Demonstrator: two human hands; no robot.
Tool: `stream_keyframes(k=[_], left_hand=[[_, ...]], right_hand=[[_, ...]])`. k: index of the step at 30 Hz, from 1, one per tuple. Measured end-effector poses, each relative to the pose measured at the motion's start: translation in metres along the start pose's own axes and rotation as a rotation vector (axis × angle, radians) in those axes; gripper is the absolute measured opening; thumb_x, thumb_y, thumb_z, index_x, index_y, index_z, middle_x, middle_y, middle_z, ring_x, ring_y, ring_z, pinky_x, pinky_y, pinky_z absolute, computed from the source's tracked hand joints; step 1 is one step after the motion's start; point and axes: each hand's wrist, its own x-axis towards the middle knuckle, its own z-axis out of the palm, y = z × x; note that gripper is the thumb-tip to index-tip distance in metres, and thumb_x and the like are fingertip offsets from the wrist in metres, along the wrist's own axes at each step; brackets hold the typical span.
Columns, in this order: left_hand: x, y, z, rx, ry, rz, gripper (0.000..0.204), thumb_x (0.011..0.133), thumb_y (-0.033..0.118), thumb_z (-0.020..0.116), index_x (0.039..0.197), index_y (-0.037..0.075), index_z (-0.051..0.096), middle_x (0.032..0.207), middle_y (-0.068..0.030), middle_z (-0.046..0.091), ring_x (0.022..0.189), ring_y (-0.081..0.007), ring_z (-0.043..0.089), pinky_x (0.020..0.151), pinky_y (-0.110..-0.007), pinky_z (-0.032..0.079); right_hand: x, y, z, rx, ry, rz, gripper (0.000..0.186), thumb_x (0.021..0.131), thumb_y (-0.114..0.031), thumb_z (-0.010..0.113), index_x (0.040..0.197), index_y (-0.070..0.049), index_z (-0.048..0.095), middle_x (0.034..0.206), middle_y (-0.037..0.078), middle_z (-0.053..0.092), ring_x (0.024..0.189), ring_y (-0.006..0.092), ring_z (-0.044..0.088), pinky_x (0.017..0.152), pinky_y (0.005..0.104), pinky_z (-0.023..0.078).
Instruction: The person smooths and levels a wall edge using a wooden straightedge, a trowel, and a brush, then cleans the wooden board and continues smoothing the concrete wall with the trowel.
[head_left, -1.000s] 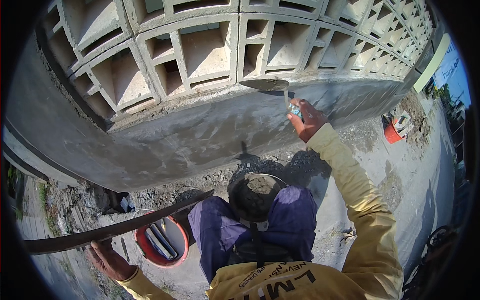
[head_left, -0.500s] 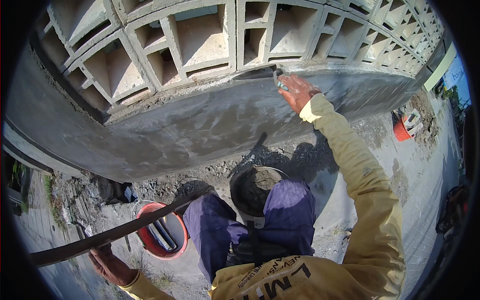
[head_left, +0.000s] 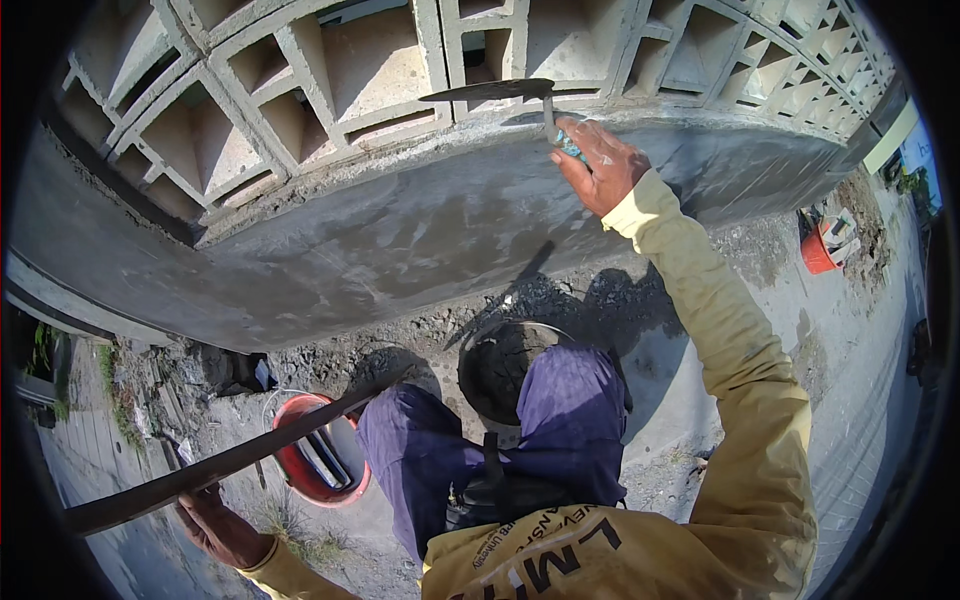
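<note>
Two bare hands are well apart beside a sunlit grey wall [head_left: 370, 250]. Near one o'clock, the right hand [head_left: 605, 170] is wrapped around the handle of one trowel [head_left: 490, 90]; its blade lies at twelve, in front of the pale openwork blocks [head_left: 385, 65] and seemingly clear of the ledge [head_left: 690, 113], a grip that presumably keeps the fingers off the metal. Between seven and eight, the left hand [head_left: 222, 530] touches the lower edge of one long dark bar [head_left: 250, 442], apparently to bear its weight; how tightly those fingers close, I cannot tell. Three buckets are in sight: one dark bucket [head_left: 492, 415] of grey mix [head_left: 500, 365] toward six, by the two purple-trousered knees [head_left: 570, 400], probably for easy reach; one red bucket [head_left: 290, 475] past seven, at least two long pieces [head_left: 325, 455] leaning inside, likely to keep them together; and a second red bucket [head_left: 817, 255] near three, also loaded.
</note>
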Motion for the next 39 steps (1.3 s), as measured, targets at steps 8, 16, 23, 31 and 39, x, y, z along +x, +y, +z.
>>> stream_keyframes(k=[8,16,23,31,39], left_hand=[[0.000,-0.003,0.021,-0.011,0.043,-0.006,0.039,0.096,0.023,0.050,0.120,-0.008,0.050,0.106,-0.0197,0.060,0.095,-0.0240,0.060,0.089,-0.038,0.049],[0.010,-0.018,0.015,-0.077,-0.062,-0.007,0.036,0.096,0.021,0.051,0.116,-0.010,0.052,0.110,-0.0221,0.060,0.101,-0.0282,0.060,0.093,-0.039,0.048],[0.014,-0.031,0.027,-0.001,-0.097,-0.032,0.038,0.096,0.022,0.051,0.118,-0.008,0.052,0.109,-0.0191,0.061,0.099,-0.0269,0.060,0.089,-0.036,0.050],[0.012,-0.030,0.058,-0.008,-0.058,-0.001,0.036,0.095,0.021,0.053,0.119,-0.006,0.052,0.108,-0.0176,0.061,0.095,-0.0236,0.061,0.086,-0.034,0.049],[0.019,-0.037,0.066,-0.054,-0.236,-0.004,0.032,0.096,0.024,0.053,0.113,-0.002,0.056,0.101,-0.0113,0.063,0.089,-0.0168,0.059,0.079,-0.032,0.048]], right_hand=[[-0.014,0.021,0.012,-0.047,0.099,-0.026,0.038,0.085,-0.023,0.066,0.116,-0.004,0.053,0.105,0.017,0.063,0.088,0.0321,0.065,0.071,0.0357,0.052],[-0.201,0.028,0.079,0.569,-0.469,0.968,0.070,0.076,-0.051,0.067,0.116,0.005,0.053,0.104,0.019,0.064,0.099,0.0297,0.060,0.086,0.0357,0.045],[-0.333,0.013,0.167,0.773,-0.497,1.538,0.040,0.077,-0.038,0.073,0.090,-0.005,0.054,0.080,0.003,0.059,0.069,0.0096,0.052,0.060,0.0294,0.044],[-0.275,-0.037,0.105,1.214,-0.074,1.717,0.039,0.075,-0.039,0.074,0.091,-0.007,0.059,0.067,0.001,0.054,0.055,0.0123,0.048,0.050,0.0298,0.040],[-0.284,-0.008,0.005,1.015,0.380,1.746,0.029,0.077,-0.032,0.074,0.078,-0.008,0.056,0.058,0.000,0.051,0.047,0.0126,0.047,0.045,0.0291,0.038]])
